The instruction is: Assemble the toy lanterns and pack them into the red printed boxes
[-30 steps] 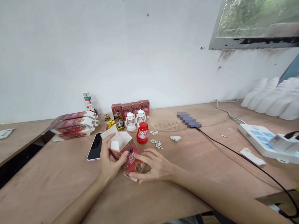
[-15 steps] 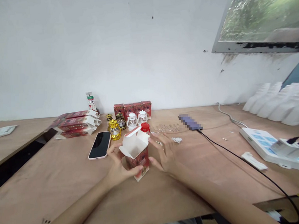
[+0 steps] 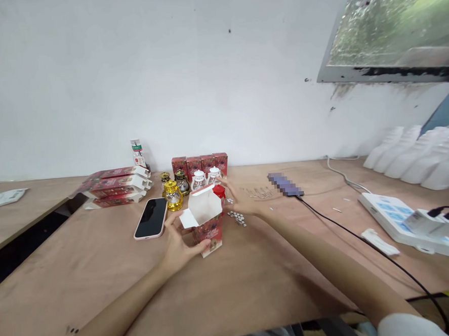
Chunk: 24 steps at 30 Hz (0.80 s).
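Observation:
My left hand (image 3: 179, 246) grips a red printed carton (image 3: 209, 233) by its side, thumb in front. The carton stands tilted on the table, its white top flaps open toward me. My right hand (image 3: 237, 200) reaches beyond it, fingers apart, beside a red lantern (image 3: 219, 191) and close to a white lantern (image 3: 214, 175). Whether it touches either one I cannot tell. Another white lantern (image 3: 199, 180), a gold lantern (image 3: 173, 196) and a dark bronze lantern (image 3: 182, 183) stand to the left. Small round silvery pieces (image 3: 238, 218) lie below my right hand.
Closed red boxes (image 3: 194, 165) line the wall. Flattened cartons (image 3: 115, 186) and a phone (image 3: 150, 218) lie left. Thin wire pieces (image 3: 259, 192), a blurred purple phone (image 3: 285, 183) with a black cable, a power strip (image 3: 406, 223) and white bottles (image 3: 429, 155) are at right.
My right hand has left the carton's side and moved forward to the lanterns. The carton has shifted slightly away, still in my left hand. A small white piece near my right wrist no longer shows.

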### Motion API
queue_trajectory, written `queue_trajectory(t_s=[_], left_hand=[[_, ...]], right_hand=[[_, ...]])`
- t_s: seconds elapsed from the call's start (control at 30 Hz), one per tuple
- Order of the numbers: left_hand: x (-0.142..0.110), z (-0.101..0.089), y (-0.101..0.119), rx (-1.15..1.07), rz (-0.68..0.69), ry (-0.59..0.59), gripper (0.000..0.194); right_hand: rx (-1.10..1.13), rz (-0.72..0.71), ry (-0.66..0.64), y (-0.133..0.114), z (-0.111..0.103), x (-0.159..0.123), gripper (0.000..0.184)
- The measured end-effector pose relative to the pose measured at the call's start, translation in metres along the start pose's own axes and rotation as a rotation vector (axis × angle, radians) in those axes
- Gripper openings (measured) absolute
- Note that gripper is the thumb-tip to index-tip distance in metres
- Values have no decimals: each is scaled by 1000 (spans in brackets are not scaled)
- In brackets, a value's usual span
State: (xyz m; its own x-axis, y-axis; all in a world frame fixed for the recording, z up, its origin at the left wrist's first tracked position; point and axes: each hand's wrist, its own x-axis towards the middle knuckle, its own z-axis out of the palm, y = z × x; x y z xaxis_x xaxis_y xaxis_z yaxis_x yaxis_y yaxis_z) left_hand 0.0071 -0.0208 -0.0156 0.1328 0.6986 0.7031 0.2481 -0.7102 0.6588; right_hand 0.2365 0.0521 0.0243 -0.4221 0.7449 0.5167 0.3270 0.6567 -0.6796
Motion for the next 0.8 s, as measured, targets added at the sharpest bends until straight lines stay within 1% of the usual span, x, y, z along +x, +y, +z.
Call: queue_trajectory(t_s=[0.07, 0.13, 0.17, 0.23, 0.27, 0.3, 0.33, 0.37, 0.4, 0.47, 0.57, 0.63, 0.67, 0.7, 0.73, 0.8], left_hand=[[2, -2, -2, 2, -23, 23, 69], [4, -3, -3, -13, -46, 35, 68], [5, -3, -3, -23, -56, 36, 68], [6, -4, -4, -28, -69, 34, 68], [6, -4, -4, -25, -71, 34, 68], [5, -3, -5, -21, -69, 34, 69], [5, -3, -5, -17, -66, 34, 70], [5, -3, -5, -14, -60, 34, 71], [4, -3, -6, -10, -51, 32, 72], [3, -3, -7, -2, -26, 25, 75], [1, -3, -8, 35, 44, 5, 78], [-1, -3, -8, 83, 103, -6, 81], [-1, -3, -8, 107, 132, -7, 83], [-2, -2, -8, 125, 159, -4, 85], [-3, -2, -8, 136, 180, 0, 86], [-4, -1, -8, 130, 197, 8, 88]], right_hand=[[67, 1, -44, 2, 3, 6, 76], [182, 41, -4, 2, 8, 7, 72], [253, 78, 50, 2, 9, 6, 72], [416, 173, 205, 0, 9, 3, 73], [507, 221, 281, -2, 7, 1, 69], [594, 264, 337, -5, 4, -1, 62], [675, 298, 366, -9, 1, -3, 53], [746, 318, 369, -13, -4, -5, 45], [801, 326, 348, -19, -8, -8, 40], [858, 319, 268, -34, -13, -12, 39], [868, 291, 92, -61, -12, -18, 50], [857, 261, -33, -82, -6, -18, 57], [854, 240, -75, -91, -2, -17, 57], [846, 222, -102, -100, 2, -14, 56], [830, 210, -102, -107, 5, -11, 53], [770, 192, -42, -116, 10, -1, 51]])
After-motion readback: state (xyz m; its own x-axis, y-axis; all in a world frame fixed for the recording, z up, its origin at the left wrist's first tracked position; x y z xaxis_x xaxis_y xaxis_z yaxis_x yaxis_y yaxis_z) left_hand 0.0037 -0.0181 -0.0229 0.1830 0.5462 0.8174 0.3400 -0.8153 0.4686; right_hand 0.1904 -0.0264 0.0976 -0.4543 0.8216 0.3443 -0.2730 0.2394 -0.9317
